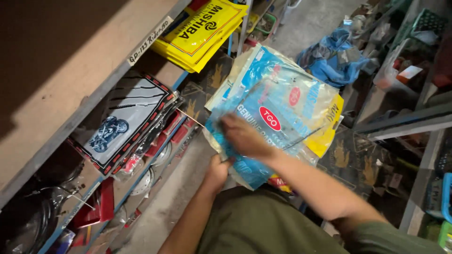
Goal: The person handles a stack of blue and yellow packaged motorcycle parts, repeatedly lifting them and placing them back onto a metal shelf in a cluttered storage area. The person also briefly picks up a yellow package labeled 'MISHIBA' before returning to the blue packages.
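— How far along is the sorting?
— Partly, I judge; packets lie on the shelf [70, 124] at left; the left hand [217, 173] has its grip clamped under the stack of blue packets [273, 117] at centre; the right hand [245, 137] presses flat on top, fingers together.
— Its long axis?
— Lower left to upper right, tops pointing upper right.

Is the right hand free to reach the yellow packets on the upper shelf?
Probably not as things stand: the right hand lies on the stack of blue plastic packets, which the left hand grips from below. The yellow packets sit beyond it, with nothing blocking the way.
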